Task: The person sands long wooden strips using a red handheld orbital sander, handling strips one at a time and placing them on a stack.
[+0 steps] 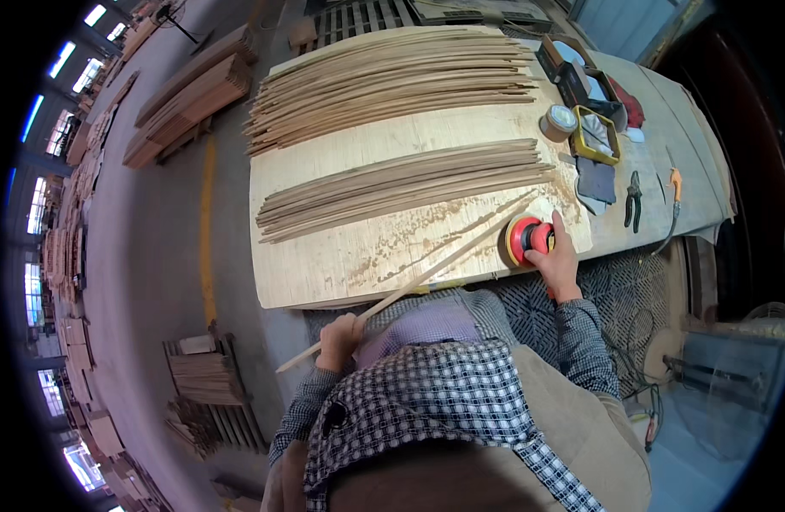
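- A red sander (pixel 527 240) is held at the near edge of a plywood sheet (pixel 298 277), which is laid over the table (pixel 700 209).
- The sander is gripped by the right hand (pixel 560 256), whose fingers are wrapped about its body.
- A thin wooden strip (pixel 422 276) is stretched slantwise to the left of the sander; its upper end is brought up to the sander's left side, but whether it is covered by the disc cannot be told.
- The strip's lower part is clamped in the closed left hand (pixel 341 338), left of the sander and nearer the body.
- Brown dust (pixel 439 220) is scattered left of the sander.
- A smaller row of strips (pixel 405 189) is laid beyond the sander, to its left; a larger row (pixel 392 85) is spread farther beyond.
- Beyond the sander, a round tin (pixel 559 123) and a yellow-rimmed tray (pixel 615 147) are set close together.
- To the right of the sander, black-handled pliers (pixel 635 205) and an orange-handled tool (pixel 676 184) are laid apart.
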The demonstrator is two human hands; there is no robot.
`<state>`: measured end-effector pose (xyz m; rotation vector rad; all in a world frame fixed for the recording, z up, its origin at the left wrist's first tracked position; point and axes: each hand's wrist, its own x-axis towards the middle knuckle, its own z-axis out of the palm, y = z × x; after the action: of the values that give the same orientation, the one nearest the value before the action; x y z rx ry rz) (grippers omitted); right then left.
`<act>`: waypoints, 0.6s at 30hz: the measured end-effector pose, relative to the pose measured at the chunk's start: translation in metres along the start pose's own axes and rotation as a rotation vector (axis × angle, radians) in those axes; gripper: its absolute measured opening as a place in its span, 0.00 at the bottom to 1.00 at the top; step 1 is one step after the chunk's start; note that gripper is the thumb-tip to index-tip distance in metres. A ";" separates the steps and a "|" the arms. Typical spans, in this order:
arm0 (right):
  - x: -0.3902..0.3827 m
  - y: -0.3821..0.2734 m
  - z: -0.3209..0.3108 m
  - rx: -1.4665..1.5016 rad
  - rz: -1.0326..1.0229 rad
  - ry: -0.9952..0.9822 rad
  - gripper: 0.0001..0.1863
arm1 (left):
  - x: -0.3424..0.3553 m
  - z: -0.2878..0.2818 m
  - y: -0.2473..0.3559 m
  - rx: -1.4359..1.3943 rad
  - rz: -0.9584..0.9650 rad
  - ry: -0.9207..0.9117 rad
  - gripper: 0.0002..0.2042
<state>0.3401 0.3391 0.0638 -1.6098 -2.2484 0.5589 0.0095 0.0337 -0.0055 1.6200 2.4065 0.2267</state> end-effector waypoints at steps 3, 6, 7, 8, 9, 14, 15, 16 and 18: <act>0.003 -0.004 -0.001 0.202 -0.040 0.068 0.47 | 0.008 0.011 -0.004 0.052 0.259 0.101 0.09; 0.015 -0.007 0.006 0.201 -0.075 0.109 0.46 | 0.017 0.019 -0.009 0.109 0.402 0.100 0.07; 0.020 -0.008 0.006 0.097 -0.130 0.110 0.45 | 0.020 0.024 -0.011 0.099 0.421 0.079 0.07; 0.023 -0.026 0.000 0.050 -0.116 0.056 0.44 | 0.019 0.024 -0.015 0.096 0.431 0.059 0.06; 0.026 -0.043 -0.007 0.001 -0.102 0.004 0.43 | 0.019 0.020 -0.016 0.087 0.409 0.010 0.07; 0.020 -0.066 0.010 -0.149 -0.146 -0.148 0.37 | 0.032 0.001 -0.001 -0.031 0.281 -0.168 0.08; 0.013 -0.074 0.018 -0.146 -0.166 -0.170 0.35 | 0.032 -0.004 0.003 -0.096 0.209 -0.217 0.12; 0.003 -0.081 0.024 -0.076 -0.142 -0.174 0.34 | 0.033 -0.006 0.006 -0.160 0.136 -0.266 0.17; -0.015 -0.102 0.043 -0.107 -0.312 -0.166 0.31 | 0.034 -0.008 0.009 -0.161 0.149 -0.245 0.16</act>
<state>0.2401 0.2893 0.0755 -1.2591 -2.6259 0.5116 0.0026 0.0687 0.0003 1.6495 2.0357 0.2268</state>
